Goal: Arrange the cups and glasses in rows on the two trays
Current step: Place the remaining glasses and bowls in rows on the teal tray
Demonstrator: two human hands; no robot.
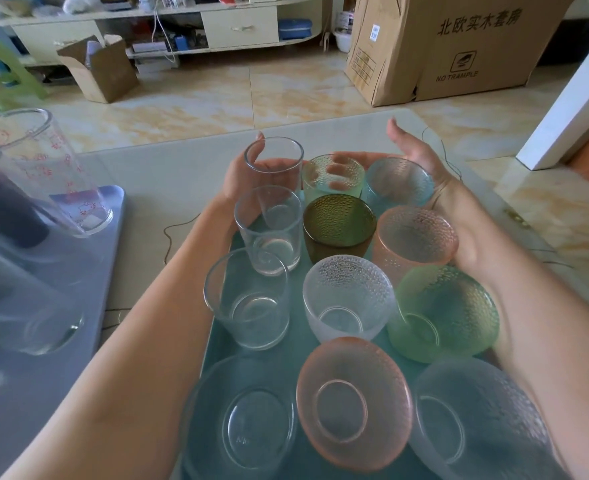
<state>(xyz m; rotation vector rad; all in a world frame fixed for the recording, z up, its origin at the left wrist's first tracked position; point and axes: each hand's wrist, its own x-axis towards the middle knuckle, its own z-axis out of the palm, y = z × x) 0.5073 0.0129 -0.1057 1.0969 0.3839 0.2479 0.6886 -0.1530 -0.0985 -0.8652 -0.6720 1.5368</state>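
Head view: our left hand [248, 174] and right hand [435, 188], fingers spread, flank the far end of three rows of glasses [338, 223] on a teal tray [296, 344] on the table [168, 174]; a purple tray [113, 199] lies left.

Left hand [242, 180] partly hidden behind the far clear glass [274, 164]. Teal tray [294, 336] mostly covered by cups. Nearest cups cut off at the bottom edge. Grey tray [78, 271] and its glasses blurry, cut off on the left.
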